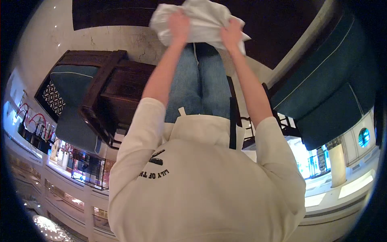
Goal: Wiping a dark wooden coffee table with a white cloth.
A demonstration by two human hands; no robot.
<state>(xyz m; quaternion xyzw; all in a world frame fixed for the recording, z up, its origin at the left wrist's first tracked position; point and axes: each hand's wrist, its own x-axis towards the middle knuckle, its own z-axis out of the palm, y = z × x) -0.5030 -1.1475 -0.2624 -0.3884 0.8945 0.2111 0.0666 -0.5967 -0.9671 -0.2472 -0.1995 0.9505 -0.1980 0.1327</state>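
A crumpled white cloth [205, 22] is stretched between my two hands, out in front of my legs. My left hand [179, 26] grips its left part. On the right part, my right hand [232, 34] is closed around a bunched fold, and a loose corner sticks out past it. Both hands and the cloth are a little blurred. My arms reach forward with the elbows nearly straight. Below the cloth are my blue jeans [198, 81]; the cloth covers the view of my feet.
Dark wooden furniture [121, 87] with a teal upholstered seat [75, 106] stands close on my left. A teal upholstered bench [320, 75] runs along my right. A dark brown surface [266, 33] lies beyond the cloth, bordered by pale marbled floor [133, 42].
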